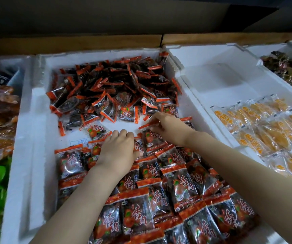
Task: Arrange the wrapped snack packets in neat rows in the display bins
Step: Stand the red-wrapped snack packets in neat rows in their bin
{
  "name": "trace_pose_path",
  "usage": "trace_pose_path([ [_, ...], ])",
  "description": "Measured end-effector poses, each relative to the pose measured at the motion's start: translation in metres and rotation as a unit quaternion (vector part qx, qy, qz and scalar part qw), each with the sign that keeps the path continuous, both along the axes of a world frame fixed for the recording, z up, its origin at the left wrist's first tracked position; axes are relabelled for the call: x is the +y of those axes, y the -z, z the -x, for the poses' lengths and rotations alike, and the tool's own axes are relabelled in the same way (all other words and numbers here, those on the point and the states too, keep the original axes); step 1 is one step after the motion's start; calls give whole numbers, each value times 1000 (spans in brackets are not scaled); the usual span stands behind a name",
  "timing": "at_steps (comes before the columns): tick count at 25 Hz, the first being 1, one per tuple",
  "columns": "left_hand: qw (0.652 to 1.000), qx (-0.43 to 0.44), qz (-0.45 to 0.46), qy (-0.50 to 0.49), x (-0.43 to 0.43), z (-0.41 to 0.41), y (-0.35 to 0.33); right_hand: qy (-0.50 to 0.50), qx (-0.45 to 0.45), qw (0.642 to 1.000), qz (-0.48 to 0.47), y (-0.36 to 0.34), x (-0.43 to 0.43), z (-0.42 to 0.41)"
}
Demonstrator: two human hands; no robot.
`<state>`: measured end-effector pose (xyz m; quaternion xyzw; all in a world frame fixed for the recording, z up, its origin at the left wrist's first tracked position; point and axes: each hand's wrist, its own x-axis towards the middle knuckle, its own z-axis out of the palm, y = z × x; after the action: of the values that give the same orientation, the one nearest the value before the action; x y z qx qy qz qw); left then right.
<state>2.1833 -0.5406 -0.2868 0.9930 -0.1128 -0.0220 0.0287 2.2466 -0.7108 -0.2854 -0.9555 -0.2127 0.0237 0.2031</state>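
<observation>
Although the work is part done, the white foam bin [36, 120] holds stock in two conditions. A loose heap [113, 85] of red-and-black snack packets lies toward 12 o'clock, too many and too tangled to count. Toward 6 o'clock the packets lie in overlapping rows [159, 199], labels up, each row lapping the next like tiles. About five rows can be made out, and the nearest runs out of view.

The right hand [168, 128], at 1 o'clock from centre, pinches one packet [147, 125] by its red sealed edge between thumb and fingertips. The packet is held just above the far end of the rows. Judged from this, it is being laid as the next piece of the farthest row.

The left hand [118, 148] rests knuckles-up on that same row at 11 o'clock from the nearest rows, probably to stop laid packets sliding. Its fingertips are hidden, so whether it grips anything cannot be told.

One stray packet [97, 130] lies flat on the bare floor between heap and rows.

At 3 o'clock a second bin [212, 76] holds yellow packets [265, 131] in rows, with its far half bare. A third bin [265, 50] at 2 o'clock holds dark wrapped sweets [289, 71].

Count: two hands, one packet in hand, three bins.
</observation>
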Motion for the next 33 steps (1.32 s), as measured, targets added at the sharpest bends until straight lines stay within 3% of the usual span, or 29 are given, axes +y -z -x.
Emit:
trace_pose_path([
  [2,1000,-4,4,-1,0,1,1,-7,-58,997,54,2,-1,2],
  [5,990,-90,100,-30,9,-7,-4,40,-135,989,-42,-5,5,-4],
  [8,938,-205,241,-141,34,-26,-10,102,-170,980,-21,-13,23,-24],
  [11,910,-172,324,-195,48,-40,-1,130,-125,982,48,-9,39,-40],
  [15,895,-192,335,-223,48,-52,2,140,-136,979,56,-7,45,-52],
  [20,935,-191,198,-222,47,-72,2,115,-155,980,57,-25,37,-62],
  [22,936,-201,192,-214,47,-75,4,110,-167,979,36,-34,31,-64],
  [29,889,-212,368,-173,51,-64,-2,99,-208,972,-37,-58,19,-47],
  [33,831,-208,489,-165,45,-44,-28,96,-250,953,-142,-76,26,-7],
])
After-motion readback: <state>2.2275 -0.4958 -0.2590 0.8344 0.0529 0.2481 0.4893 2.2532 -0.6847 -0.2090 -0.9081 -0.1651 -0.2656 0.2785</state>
